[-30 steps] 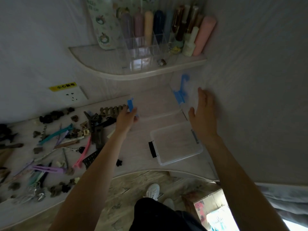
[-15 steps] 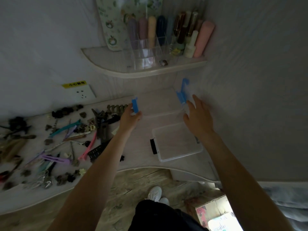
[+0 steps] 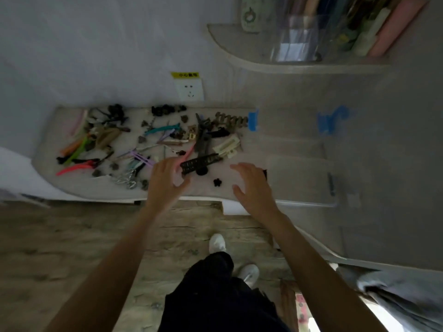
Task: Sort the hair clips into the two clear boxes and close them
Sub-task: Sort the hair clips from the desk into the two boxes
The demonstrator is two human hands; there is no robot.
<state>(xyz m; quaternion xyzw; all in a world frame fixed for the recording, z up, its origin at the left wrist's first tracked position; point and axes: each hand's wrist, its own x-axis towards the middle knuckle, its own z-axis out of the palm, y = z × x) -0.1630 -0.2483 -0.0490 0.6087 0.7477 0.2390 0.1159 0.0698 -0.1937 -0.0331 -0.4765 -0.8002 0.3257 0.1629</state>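
Several hair clips (image 3: 153,142) of many colours lie spread over the left of the pale table (image 3: 239,161). A black comb clip (image 3: 201,161) and a small black flower clip (image 3: 217,182) lie nearest the front edge. My left hand (image 3: 167,180) hovers with spread fingers beside the comb clip and holds nothing. My right hand (image 3: 251,185) is open just right of the flower clip. On the right stand two clear boxes: one with blue latches (image 3: 287,125) at the back, one with black latches (image 3: 299,180) in front, its left latch behind my right hand.
A curved shelf (image 3: 287,63) at the upper right carries a clear organiser with bottles and tubes. A wall socket (image 3: 190,91) with a yellow label sits above the table. Below are the wooden floor, my white shoes and a cardboard box (image 3: 302,305).
Both hands left the blue-latched box and drew back toward the table's front edge. The left hand let go of the blue latch. The view swung left, showing more clips.
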